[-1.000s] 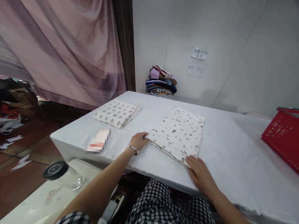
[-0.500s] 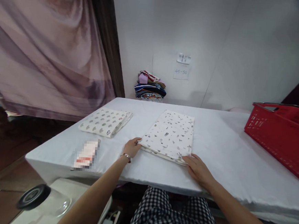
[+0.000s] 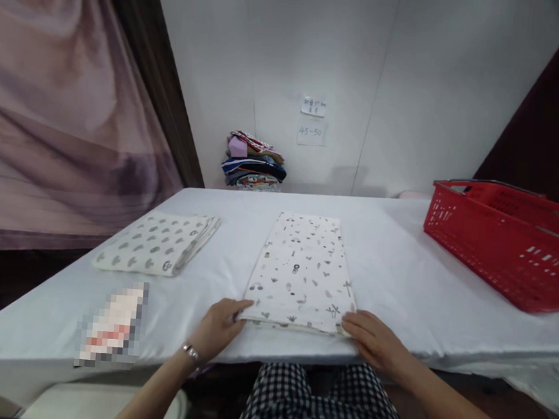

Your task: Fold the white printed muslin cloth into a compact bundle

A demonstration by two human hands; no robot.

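Note:
A folded white cloth with small dark prints (image 3: 300,270) lies on the white table (image 3: 400,277) straight in front of me. My left hand (image 3: 218,326) pinches its near left corner, thumb on top. My right hand (image 3: 370,339) grips the near right corner, fingers curled over the edge. Both wrists rest at the table's front edge; a bracelet shows on my left wrist.
A second folded cloth with grey prints (image 3: 157,250) lies to the left. A blurred small packet (image 3: 111,325) sits near the front left edge. A red plastic basket (image 3: 504,243) stands at the right. A stack of folded clothes (image 3: 253,161) sits against the back wall.
The view has swung to the right, so the cloth now lies square in front of me. Both hands stay on its near corners.

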